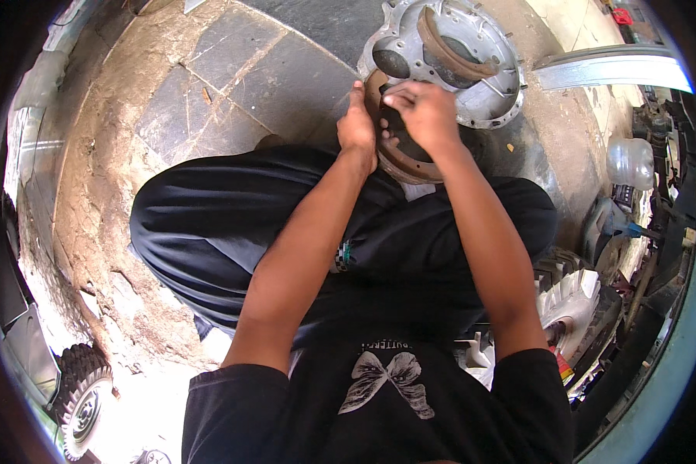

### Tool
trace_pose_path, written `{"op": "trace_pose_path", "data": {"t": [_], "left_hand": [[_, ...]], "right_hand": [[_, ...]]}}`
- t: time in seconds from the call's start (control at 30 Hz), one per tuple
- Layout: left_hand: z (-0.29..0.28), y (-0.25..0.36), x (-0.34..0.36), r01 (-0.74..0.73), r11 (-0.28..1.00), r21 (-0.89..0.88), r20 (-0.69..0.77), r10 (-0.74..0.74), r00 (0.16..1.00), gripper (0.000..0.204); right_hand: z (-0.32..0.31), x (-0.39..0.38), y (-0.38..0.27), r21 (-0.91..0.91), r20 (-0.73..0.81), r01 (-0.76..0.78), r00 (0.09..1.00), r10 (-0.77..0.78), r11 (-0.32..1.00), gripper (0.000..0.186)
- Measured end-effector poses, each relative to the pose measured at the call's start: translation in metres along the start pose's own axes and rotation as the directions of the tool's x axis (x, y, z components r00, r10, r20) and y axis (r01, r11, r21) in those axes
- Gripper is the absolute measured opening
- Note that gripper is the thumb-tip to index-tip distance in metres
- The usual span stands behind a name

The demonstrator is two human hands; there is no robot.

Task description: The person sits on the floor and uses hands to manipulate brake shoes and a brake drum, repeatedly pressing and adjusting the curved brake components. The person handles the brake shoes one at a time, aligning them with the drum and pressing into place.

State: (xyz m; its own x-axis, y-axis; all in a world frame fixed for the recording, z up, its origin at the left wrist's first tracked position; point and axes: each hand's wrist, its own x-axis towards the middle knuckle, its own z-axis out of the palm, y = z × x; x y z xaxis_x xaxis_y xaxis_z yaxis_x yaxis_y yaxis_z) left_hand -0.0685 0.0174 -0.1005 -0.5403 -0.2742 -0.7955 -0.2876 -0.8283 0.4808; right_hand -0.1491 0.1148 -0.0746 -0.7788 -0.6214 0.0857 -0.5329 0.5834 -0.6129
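Observation:
A rusty brown curved brake shoe (411,168) stands over my crossed legs, its arc bending round to the left. My left hand (356,133) grips the left side of its arc, thumb pointing up and fingertips showing on the inner side. My right hand (425,116) is closed at the upper part of the shoe, its fingers bent and slightly blurred. A small dark piece shows at its fingertips; its kind cannot be made out. Just beyond, a second brake shoe (439,48) rests on a round silver-grey metal housing (496,117) with bolt holes round its rim.
Dark floor tiles (278,85) and a rough dirt-covered strip (93,201) lie to the left. At the right are a metal rail (607,72), a clear plastic jug (630,164) and cluttered parts. A chunky-treaded tire (85,406) sits at the lower left.

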Motion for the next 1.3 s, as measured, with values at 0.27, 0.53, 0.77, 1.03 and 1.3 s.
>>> {"op": "trace_pose_path", "data": {"t": [0.27, 0.53, 0.77, 1.03, 1.3], "left_hand": [[-0.003, -0.007, 0.002, -0.066, 0.991, -0.119, 0.074, 0.075, 0.994, 0.055], [0.003, -0.006, -0.023, -0.424, 0.904, -0.045, 0.105, 0.427, 0.898, 0.055], [-0.005, -0.007, -0.009, -0.527, 0.848, -0.048, 0.187, 0.526, 0.83, 0.024], [-0.01, -0.008, -0.002, -0.524, 0.841, -0.134, 0.223, 0.541, 0.811, 0.024], [-0.007, -0.002, -0.016, -0.423, 0.885, -0.197, 0.294, 0.465, 0.835, 0.017]], "right_hand": [[-0.076, -0.024, -0.019, 0.803, 0.113, -0.285, 0.936, 0.335, 0.524, 0.033], [-0.057, -0.024, -0.027, 0.899, 0.301, -0.397, 0.866, 0.399, 0.183, 0.045], [-0.059, -0.024, -0.03, 0.899, 0.374, -0.429, 0.855, 0.36, 0.086, 0.041], [-0.052, -0.025, -0.031, 0.878, 0.381, -0.446, 0.871, 0.311, 0.175, 0.035], [-0.035, -0.022, -0.02, 0.716, 0.327, -0.464, 0.883, 0.337, 0.521, 0.033]]}}
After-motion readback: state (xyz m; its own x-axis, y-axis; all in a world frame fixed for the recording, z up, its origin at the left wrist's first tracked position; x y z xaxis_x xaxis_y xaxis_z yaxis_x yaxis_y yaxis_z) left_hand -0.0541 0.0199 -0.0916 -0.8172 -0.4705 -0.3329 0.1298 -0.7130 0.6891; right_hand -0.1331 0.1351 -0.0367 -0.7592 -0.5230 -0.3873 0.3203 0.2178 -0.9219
